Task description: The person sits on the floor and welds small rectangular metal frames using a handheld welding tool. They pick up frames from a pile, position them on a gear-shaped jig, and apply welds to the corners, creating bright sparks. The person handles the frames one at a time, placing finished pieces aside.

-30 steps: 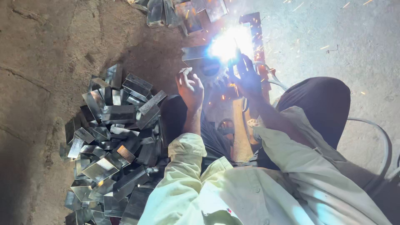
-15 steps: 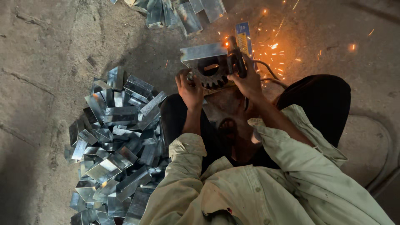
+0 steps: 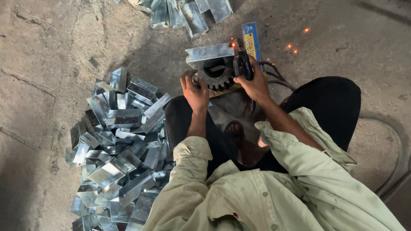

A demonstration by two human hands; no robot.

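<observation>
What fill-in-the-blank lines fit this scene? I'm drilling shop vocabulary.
1. The right hand grips a black ____ holder.
2. The left hand rests by a dark toothed ____ on the floor.
3. A pile of shiny metal pieces lies on the person's ____ side.
4. A folded metal piece sits just beyond the ____.

Missing words: welding; gear; left; gear

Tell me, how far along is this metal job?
A few finished-looking bent metal pieces lie at the top of the view. In hand: the left hand steadies a dark gear under a shiny folded piece, while the right hand holds a black welding holder to it, sparks flying. Left: seemingly the big pile of similar pieces beside the left arm.
</observation>
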